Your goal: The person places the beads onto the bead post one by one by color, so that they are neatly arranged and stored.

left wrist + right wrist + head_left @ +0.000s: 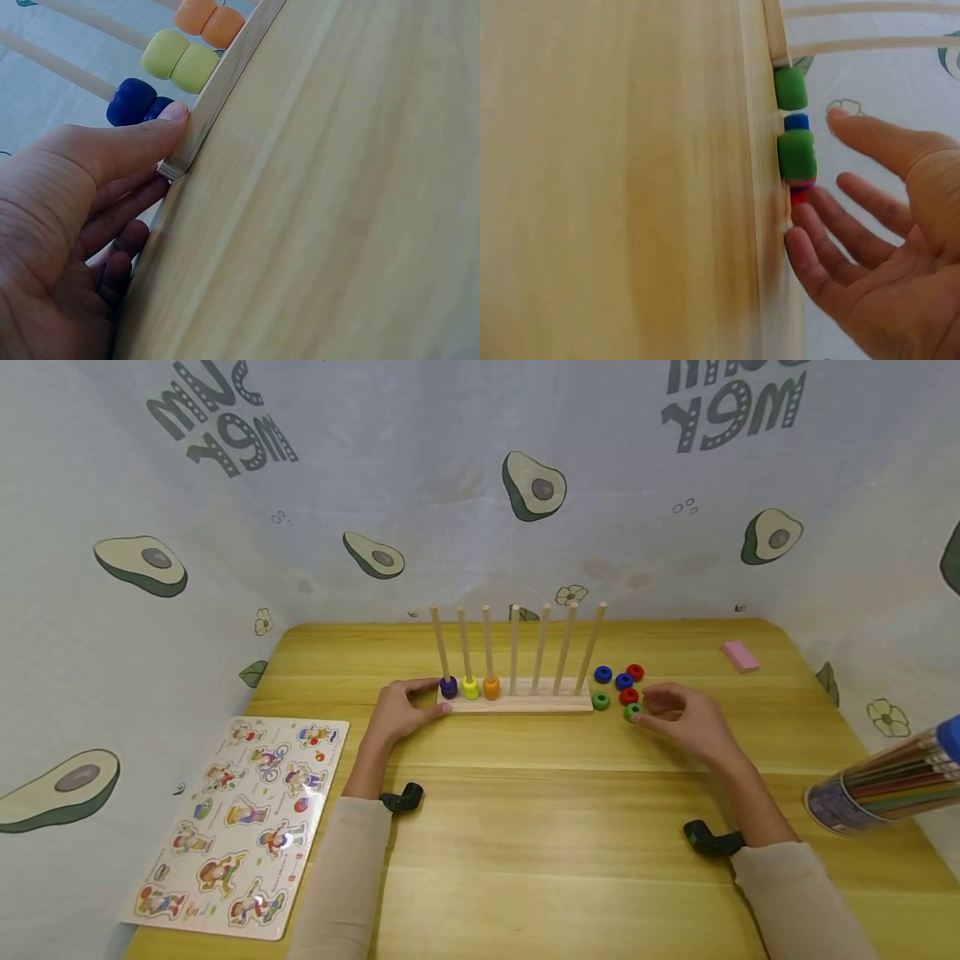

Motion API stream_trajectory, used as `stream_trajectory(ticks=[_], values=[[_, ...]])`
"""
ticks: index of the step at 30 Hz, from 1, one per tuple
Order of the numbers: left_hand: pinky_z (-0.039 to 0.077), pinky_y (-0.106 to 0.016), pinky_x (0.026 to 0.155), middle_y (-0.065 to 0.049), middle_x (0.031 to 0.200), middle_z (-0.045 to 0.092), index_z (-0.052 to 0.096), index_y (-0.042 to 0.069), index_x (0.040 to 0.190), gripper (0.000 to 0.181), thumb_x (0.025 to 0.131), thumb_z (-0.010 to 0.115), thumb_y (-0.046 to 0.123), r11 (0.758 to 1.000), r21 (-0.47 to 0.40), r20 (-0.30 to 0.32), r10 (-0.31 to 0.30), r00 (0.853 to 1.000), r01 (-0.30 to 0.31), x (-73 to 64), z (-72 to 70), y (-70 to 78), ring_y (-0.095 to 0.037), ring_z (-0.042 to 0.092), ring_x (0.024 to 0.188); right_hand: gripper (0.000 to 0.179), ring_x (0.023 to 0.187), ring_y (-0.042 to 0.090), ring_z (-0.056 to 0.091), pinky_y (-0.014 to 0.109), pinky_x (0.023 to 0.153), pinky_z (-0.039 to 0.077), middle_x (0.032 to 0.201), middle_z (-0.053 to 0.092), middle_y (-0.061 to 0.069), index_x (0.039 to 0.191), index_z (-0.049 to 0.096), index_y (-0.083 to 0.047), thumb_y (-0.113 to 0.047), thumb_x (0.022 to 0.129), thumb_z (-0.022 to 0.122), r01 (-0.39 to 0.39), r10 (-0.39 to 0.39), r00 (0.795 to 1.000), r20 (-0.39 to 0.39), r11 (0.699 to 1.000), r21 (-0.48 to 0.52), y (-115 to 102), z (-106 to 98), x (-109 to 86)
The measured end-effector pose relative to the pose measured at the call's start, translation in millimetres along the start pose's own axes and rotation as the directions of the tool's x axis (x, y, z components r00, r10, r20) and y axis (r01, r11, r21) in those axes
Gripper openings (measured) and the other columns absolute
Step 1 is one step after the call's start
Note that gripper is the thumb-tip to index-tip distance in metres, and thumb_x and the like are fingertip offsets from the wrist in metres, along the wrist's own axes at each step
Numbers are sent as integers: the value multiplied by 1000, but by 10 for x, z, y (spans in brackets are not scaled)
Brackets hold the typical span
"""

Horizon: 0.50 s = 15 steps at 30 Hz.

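A wooden peg rack (517,702) with a row of upright pegs stands on the table. Its three left pegs carry dark blue beads (132,102), yellow beads (180,61) and orange beads (210,21), two on each. My left hand (397,710) pinches the rack's left end, the thumb on its front corner. To the right of the rack lie loose beads: green (601,701), blue (603,674) and red (635,672), two of each colour. Over the nearer green bead (797,154), my right hand (693,722) hovers with thumb and fingers apart, holding nothing.
A picture puzzle board (232,827) lies at the left. On the right a clear tube of coloured pencils (885,785) stands near the edge, and a pink block (741,657) is at the back right. Patterned cloth (450,485) hangs behind the table.
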<state>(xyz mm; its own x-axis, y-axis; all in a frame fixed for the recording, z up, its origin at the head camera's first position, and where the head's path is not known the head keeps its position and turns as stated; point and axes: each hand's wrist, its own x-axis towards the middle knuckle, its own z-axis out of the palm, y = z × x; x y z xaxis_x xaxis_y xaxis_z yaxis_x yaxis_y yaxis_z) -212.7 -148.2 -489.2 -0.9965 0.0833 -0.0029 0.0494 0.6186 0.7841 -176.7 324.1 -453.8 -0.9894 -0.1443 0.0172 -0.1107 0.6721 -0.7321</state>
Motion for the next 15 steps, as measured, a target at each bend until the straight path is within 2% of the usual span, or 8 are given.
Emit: stream_trajectory(ticks=[6, 15], values=[[41, -52, 118, -4, 142, 65, 71, 29, 135, 56, 83, 86, 46, 1000, 5, 4, 4, 1000, -4, 0, 1, -4, -30, 53, 141, 59, 116, 41, 63, 2, 78, 45, 131, 65, 27, 135, 61, 4, -33, 93, 79, -18, 18, 1000, 15, 1000, 21, 43, 79, 15], [40, -52, 119, -3, 143, 65, 71, 30, 135, 56, 83, 85, 46, 1000, 8, -5, 8, 1000, -8, -7, 12, 0, -30, 53, 141, 49, 109, 38, 66, 4, 74, 45, 121, 67, 23, 127, 65, 1, -31, 92, 80, -42, 41, 999, -27, 999, -30, 84, 168, 33]])
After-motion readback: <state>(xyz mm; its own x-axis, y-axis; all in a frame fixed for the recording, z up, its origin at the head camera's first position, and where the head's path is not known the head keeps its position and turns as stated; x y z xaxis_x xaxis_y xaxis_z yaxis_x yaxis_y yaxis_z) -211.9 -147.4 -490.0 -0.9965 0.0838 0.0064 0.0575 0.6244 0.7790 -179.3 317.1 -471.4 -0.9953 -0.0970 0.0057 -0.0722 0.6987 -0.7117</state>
